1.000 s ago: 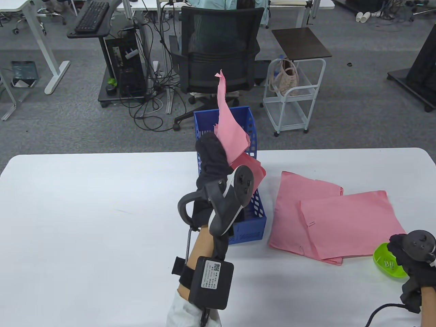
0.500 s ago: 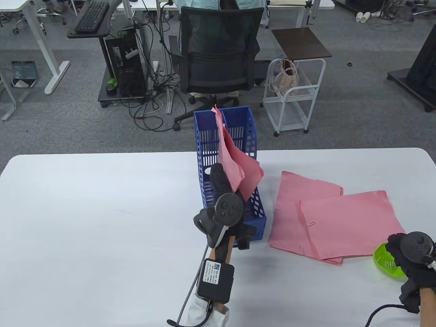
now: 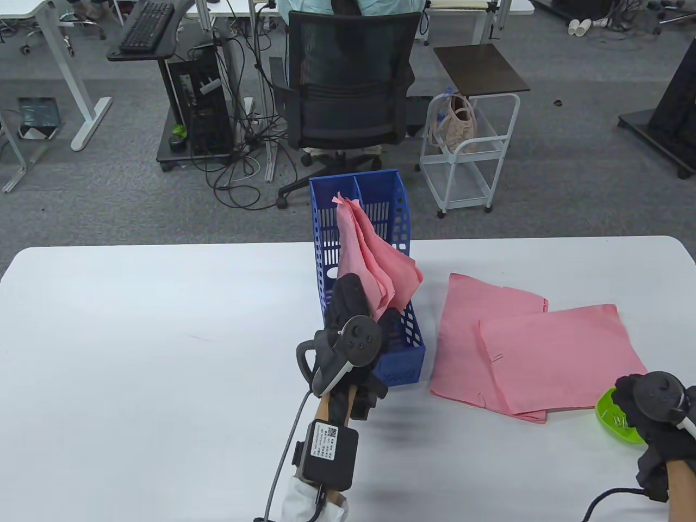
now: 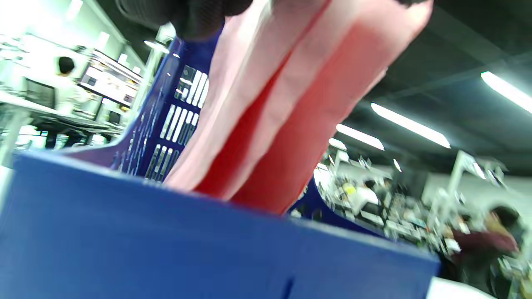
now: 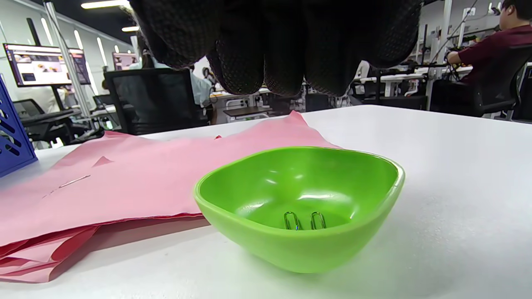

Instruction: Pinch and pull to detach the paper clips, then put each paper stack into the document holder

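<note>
While left hand (image 3: 348, 304) grips paper stack (image 3: 375, 255) (inside document holder (image 3: 405, 331)), right idle.

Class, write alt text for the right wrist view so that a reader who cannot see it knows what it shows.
A green bowl sits on a white table with two paper clips in its bottom, under the black-gloved fingers of the right hand. Pink paper stacks lie flat behind and left of the bowl, and a corner of a blue document holder shows at the left edge.

I see the white table (image 3: 136, 326) carrying three things directly — a blue document holder (image 3: 405, 364), two overlapping pink paper stacks (image 3: 544, 353), and a green bowl (image 3: 611, 416) at the right.
</note>
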Available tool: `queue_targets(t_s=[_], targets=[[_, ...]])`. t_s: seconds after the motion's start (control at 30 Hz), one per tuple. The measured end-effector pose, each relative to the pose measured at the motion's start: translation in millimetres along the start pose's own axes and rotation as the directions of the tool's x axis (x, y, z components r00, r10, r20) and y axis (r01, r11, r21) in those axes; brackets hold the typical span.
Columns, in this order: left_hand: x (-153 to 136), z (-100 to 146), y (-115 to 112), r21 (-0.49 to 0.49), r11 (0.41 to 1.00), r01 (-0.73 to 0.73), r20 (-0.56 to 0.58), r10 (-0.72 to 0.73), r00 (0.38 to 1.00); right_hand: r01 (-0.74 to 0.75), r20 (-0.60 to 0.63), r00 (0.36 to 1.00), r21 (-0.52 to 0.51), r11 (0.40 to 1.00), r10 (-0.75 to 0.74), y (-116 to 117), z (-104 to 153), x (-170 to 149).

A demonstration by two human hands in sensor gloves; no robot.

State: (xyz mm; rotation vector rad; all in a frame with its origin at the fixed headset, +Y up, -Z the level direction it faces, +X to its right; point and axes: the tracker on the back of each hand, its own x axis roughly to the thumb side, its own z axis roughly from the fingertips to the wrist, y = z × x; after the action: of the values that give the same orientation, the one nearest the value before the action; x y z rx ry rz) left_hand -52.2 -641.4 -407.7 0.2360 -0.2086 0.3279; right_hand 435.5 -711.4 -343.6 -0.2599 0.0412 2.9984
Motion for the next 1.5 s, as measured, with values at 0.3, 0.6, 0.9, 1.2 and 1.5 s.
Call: queue_targets(t_s=[0.3,0.6,0.9,1.2,1.5], targets=[[-11,34,7,-0.109,0.936,0.334,0.131,-0.320,0.938,-0.109,0.125,0.986,-0.048,0.993,0.114,-4,4,34],[-33,66,11,-0.114,0.904,0.412,0.152,-0.395,0.906,-0.109,0.316,0.946,0.084,0.990,0.078,-1,-9,105],[-57,85,1,-0.132,0.927,0.351,0.123,-0.336,0.934,-0.163,0.218,0.972,0.369,0.915,0.085,55,-46,145],[-63,87,8,-0.138,0.945,0.298,0.123,-0.282,0.951,-0.209,0.173,0.975,0.463,0.861,0.143,88,-50,149],[-65,87,9,-0.139,0.945,0.296,0.120,-0.281,0.952,-0.191,0.162,0.979,0.480,0.856,0.128,99,-47,145]])
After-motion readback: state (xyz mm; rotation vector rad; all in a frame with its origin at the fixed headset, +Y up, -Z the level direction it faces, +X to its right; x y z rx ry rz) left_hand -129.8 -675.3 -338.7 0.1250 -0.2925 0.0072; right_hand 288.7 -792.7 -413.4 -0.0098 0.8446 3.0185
